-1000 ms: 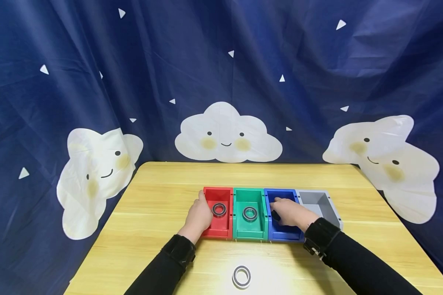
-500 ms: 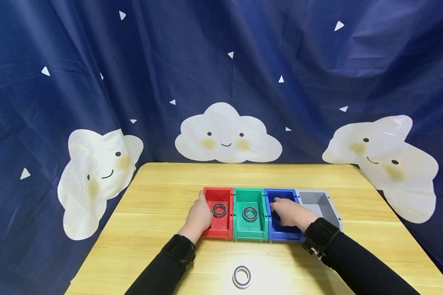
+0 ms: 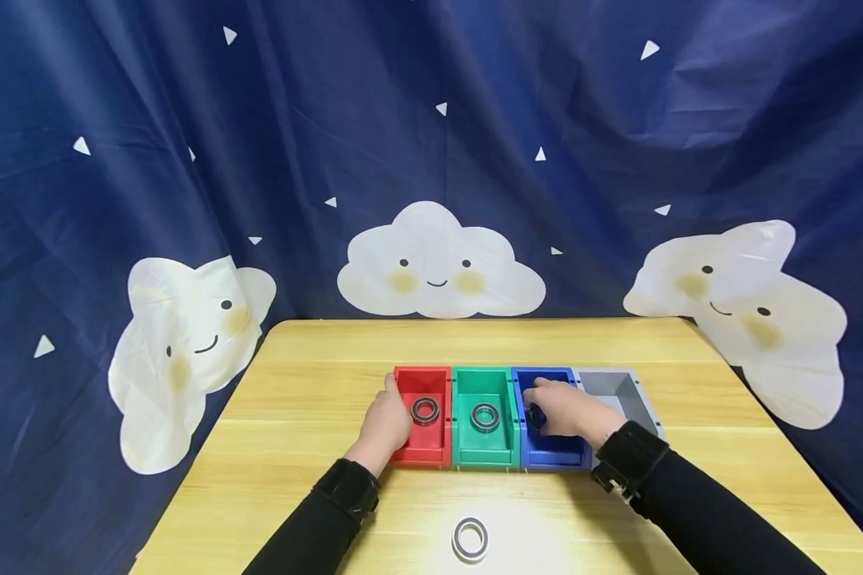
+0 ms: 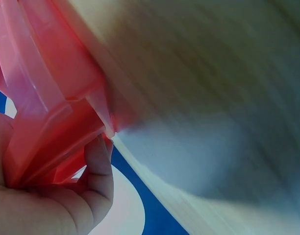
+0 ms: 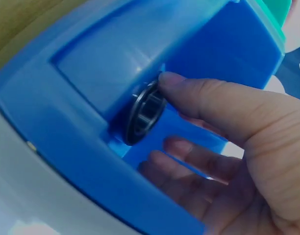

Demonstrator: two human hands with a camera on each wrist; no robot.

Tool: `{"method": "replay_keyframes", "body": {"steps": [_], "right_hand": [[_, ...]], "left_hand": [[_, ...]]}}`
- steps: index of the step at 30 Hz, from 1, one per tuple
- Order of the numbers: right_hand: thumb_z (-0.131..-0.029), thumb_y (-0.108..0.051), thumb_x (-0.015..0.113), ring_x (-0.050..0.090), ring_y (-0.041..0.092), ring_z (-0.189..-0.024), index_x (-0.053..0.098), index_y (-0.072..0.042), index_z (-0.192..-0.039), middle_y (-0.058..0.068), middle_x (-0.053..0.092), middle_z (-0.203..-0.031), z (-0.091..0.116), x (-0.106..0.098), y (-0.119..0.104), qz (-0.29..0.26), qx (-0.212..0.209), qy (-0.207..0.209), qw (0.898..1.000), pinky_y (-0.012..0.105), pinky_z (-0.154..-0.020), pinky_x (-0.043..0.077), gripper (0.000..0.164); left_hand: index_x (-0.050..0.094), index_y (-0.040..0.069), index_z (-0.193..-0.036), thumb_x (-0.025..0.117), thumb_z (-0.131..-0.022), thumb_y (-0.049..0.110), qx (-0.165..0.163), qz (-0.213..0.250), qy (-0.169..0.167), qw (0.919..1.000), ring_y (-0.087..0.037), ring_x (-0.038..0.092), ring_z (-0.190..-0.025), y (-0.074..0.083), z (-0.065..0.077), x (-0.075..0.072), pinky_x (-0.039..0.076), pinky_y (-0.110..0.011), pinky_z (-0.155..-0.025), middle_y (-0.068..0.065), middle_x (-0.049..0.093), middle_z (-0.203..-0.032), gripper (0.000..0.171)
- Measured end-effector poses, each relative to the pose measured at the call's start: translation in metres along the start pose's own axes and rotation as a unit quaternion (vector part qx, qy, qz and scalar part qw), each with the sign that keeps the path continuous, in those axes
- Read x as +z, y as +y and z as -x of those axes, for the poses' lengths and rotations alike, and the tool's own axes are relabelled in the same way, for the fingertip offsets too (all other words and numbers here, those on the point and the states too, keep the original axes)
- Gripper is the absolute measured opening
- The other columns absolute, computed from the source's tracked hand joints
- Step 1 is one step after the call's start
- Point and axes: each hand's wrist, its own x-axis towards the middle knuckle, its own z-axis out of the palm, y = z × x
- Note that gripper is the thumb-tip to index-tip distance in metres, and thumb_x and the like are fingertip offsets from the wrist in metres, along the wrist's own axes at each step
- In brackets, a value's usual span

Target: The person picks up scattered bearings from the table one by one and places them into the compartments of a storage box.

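Observation:
My left hand [image 3: 387, 419] grips the outer side wall of the red bin [image 4: 42, 127], with the thumb on one side and curled fingers on the other. A ring-shaped bearing lies in the red bin, and another bearing [image 3: 485, 417] lies in the green bin [image 3: 483, 455]. Inside the blue bin [image 5: 106, 78] my right hand [image 3: 564, 409] pinches a dark bearing [image 5: 146, 115] by its edge. That bearing is tilted steeply; the thumb tip is at its upper rim, while the lower fingers stand apart from it.
At the right end of the row is a grey bin [image 3: 636, 407]. One more bearing [image 3: 471, 540] lies on the wooden table [image 3: 316, 351] in front of the bins. Behind the table hangs a dark blue curtain [image 3: 374, 96] with white clouds.
The right hand has shifted slightly within the blue bin, and more of its dark bearing shows in the head view. The left hand keeps its place on the red bin.

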Motion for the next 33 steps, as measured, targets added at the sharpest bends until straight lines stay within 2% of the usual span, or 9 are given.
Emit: {"method": "replay_keyframes", "body": {"steps": [4,8,16,22,27,33], "right_hand": [[-0.077,-0.005,0.083,0.064,0.026,-0.087,0.071,-0.005,-0.109,0.011,0.063,-0.103,0.006,-0.014,-0.004,0.019,0.000,0.021,1.000,0.045,-0.079,0.056,0.035],[-0.079,-0.010,0.084,0.066,0.030,-0.094,0.070,-0.004,-0.114,0.013,0.065,-0.107,0.013,-0.031,-0.011,0.037,0.004,0.032,0.999,0.045,-0.081,0.056,0.038],[-0.081,-0.013,0.083,0.066,0.024,-0.088,0.069,-0.006,-0.117,0.008,0.065,-0.104,0.027,-0.051,-0.045,0.039,-0.027,0.051,0.998,0.039,-0.074,0.057,0.039],[-0.076,-0.011,0.086,0.063,0.018,-0.083,0.072,-0.009,-0.110,0.001,0.061,-0.094,0.032,-0.047,-0.074,0.039,-0.091,0.065,0.993,0.032,-0.068,0.055,0.037],[-0.074,-0.015,0.088,0.065,0.018,-0.090,0.071,-0.012,-0.111,0.001,0.065,-0.101,0.034,-0.034,-0.098,0.061,-0.138,0.042,0.988,0.031,-0.071,0.057,0.041],[-0.073,-0.017,0.087,0.062,0.009,-0.092,0.072,-0.018,-0.113,-0.006,0.064,-0.100,0.035,-0.014,-0.124,0.068,-0.200,0.014,0.977,0.023,-0.073,0.054,0.042]], "left_hand": [[0.020,-0.003,-0.154,0.060,-0.093,0.006,-0.004,0.002,-0.002,1.0000,-0.033,0.063,-0.094,0.000,-0.001,0.000,0.054,-0.048,-0.087,-0.025,0.060,-0.113,0.073],[0.020,-0.004,-0.154,0.059,-0.093,0.006,-0.003,0.001,0.000,1.0000,-0.034,0.063,-0.095,-0.002,-0.001,0.001,0.054,-0.048,-0.087,-0.025,0.060,-0.113,0.072],[0.019,-0.003,-0.154,0.061,-0.093,0.005,-0.012,0.010,-0.007,0.9999,-0.033,0.062,-0.096,-0.001,0.000,0.000,0.053,-0.048,-0.088,-0.024,0.059,-0.115,0.075],[0.019,-0.002,-0.154,0.061,-0.093,0.006,-0.014,0.013,-0.011,0.9998,-0.032,0.062,-0.096,0.000,0.000,0.000,0.053,-0.048,-0.088,-0.024,0.058,-0.115,0.074],[0.019,-0.002,-0.154,0.061,-0.093,0.006,-0.014,0.011,-0.010,0.9998,-0.033,0.062,-0.097,-0.001,-0.001,0.000,0.053,-0.048,-0.089,-0.024,0.059,-0.115,0.074],[0.020,-0.002,-0.154,0.061,-0.093,0.005,-0.011,0.013,-0.007,0.9998,-0.034,0.062,-0.101,-0.001,-0.001,0.000,0.052,-0.049,-0.092,-0.024,0.059,-0.117,0.074]]}}
